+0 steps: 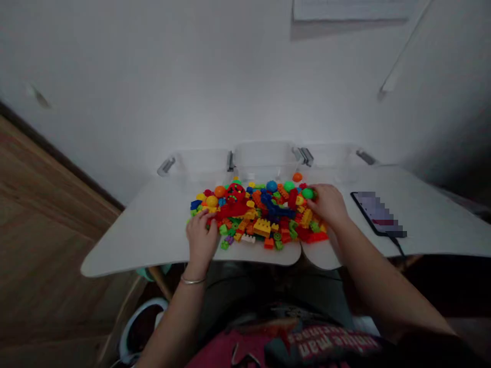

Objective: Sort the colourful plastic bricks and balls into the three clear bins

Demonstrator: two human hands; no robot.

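Observation:
A pile of colourful plastic building blocks and balls lies on a white table, with a yellow block [262, 227] near its front. My left hand [201, 232] rests at the pile's left edge, fingers apart, touching pieces near a red piece [232, 209]. On the opposite side, my right hand [329, 204] is at the pile's right edge, thumb and fingers apart beside a green ball [308, 193]. Whether that hand touches the ball is unclear. A dark blue piece [274, 205] and a red round piece [235, 192] lie on top of the pile.
Behind the pile, clear plastic bins [266, 153] with grey clips stand against the wall. A phone [378, 213] with a cable lies on the right of the table [126, 237]. A notch breaks the table's front edge. An orange ball [297, 177] sits near the bins.

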